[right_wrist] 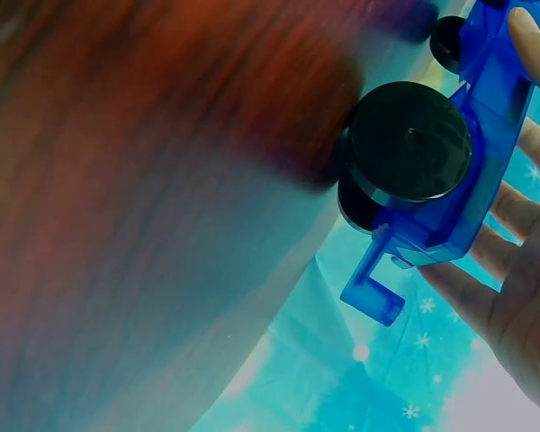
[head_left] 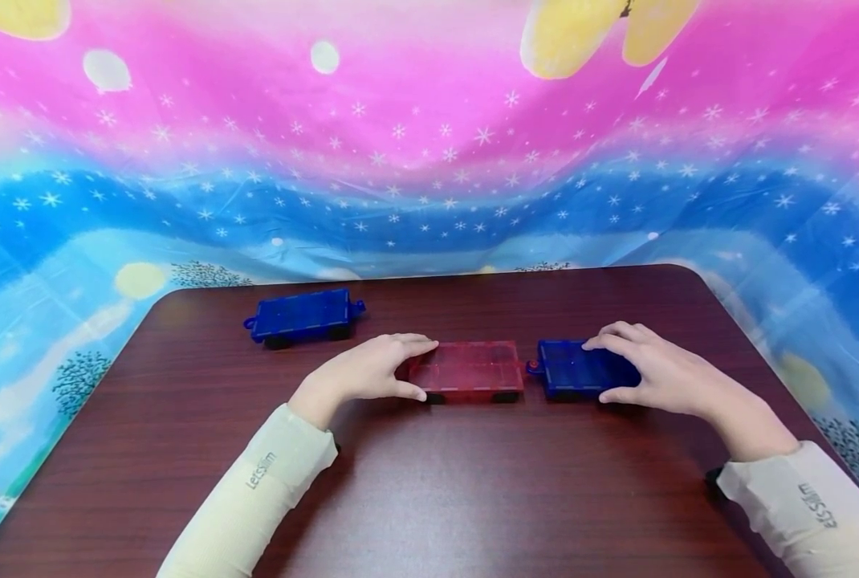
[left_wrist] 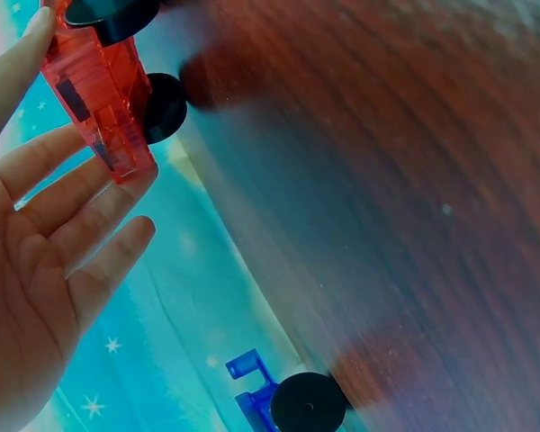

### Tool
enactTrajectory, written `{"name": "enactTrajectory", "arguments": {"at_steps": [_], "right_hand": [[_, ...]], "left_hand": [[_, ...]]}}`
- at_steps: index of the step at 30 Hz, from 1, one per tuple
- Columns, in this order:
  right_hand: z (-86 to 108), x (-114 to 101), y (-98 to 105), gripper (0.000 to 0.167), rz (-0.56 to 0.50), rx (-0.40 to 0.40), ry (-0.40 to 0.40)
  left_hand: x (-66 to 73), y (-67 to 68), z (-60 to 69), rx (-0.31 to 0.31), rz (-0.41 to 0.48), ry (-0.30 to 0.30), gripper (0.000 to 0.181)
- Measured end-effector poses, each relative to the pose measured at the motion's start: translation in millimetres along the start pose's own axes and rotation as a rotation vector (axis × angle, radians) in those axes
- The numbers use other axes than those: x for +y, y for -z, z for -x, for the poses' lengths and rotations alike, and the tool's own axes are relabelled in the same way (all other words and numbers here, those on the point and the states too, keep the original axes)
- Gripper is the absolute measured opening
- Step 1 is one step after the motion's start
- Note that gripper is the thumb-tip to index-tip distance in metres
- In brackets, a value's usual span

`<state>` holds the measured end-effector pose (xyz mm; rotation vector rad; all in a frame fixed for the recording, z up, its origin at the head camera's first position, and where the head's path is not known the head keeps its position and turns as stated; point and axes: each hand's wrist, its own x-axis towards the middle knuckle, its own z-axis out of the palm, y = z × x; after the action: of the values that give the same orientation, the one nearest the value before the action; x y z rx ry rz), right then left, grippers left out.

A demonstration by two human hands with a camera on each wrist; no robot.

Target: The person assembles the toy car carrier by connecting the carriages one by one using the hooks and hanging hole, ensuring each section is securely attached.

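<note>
A see-through red toy train car (head_left: 473, 368) with black wheels sits near the middle of the table. My left hand (head_left: 368, 371) grips its left end, thumb on the near side and fingers on the far side. To its right is a see-through blue toy train car (head_left: 568, 369), whose right end my right hand (head_left: 664, 376) holds between thumb and fingers. Between the two cars their couplings meet; whether they are hooked is too small to tell. In the right wrist view, a blue hook (right_wrist: 375, 301) sticks out from the held car's free end.
Another blue car (head_left: 303, 315) stands apart at the back left, a coupling at each end. The dark wooden table (head_left: 437, 482) has rounded back corners. Behind it hangs a pink and blue cloth (head_left: 429, 160) with snowflakes.
</note>
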<state>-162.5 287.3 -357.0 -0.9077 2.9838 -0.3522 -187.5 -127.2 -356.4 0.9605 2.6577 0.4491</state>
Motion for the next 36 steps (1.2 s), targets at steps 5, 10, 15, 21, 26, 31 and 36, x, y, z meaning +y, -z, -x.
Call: {"name": "enactTrajectory", "arguments": {"at_steps": [5, 10, 15, 21, 26, 31, 36], "right_hand": [[1.0, -0.8, 1.5, 0.062, -0.001, -0.007, -0.009], [-1.3, -2.3, 3.1, 0.066, -0.012, -0.004, -0.013], [-5.8, -7.2, 5.9, 0.067, -0.031, -0.005, -0.012], [-13.6, -15.2, 5.7, 0.068, -0.051, -0.014, -0.001], [-23.9, -23.2, 5.8, 0.069, -0.069, -0.011, 0.018], [-35.5, -32.1, 6.0, 0.07, -0.1, -0.019, 0.03], [-49.2, -41.1, 5.0, 0.072, -0.134, -0.032, 0.031]], "left_hand": [[-1.1, -0.3, 0.0, 0.001, -0.007, -0.011, 0.08], [-2.8, -0.4, 2.8, 0.004, -0.026, -0.031, 0.079], [-6.6, 0.2, 10.3, 0.03, -0.026, -0.033, 0.079], [-15.3, 4.2, 29.2, 0.068, -0.014, -0.006, 0.078], [-25.9, 12.3, 49.6, 0.113, -0.015, 0.018, 0.075], [-41.7, 20.3, 70.4, 0.159, -0.039, 0.068, 0.073], [-61.5, 32.8, 89.4, 0.198, -0.035, 0.136, 0.074]]}}
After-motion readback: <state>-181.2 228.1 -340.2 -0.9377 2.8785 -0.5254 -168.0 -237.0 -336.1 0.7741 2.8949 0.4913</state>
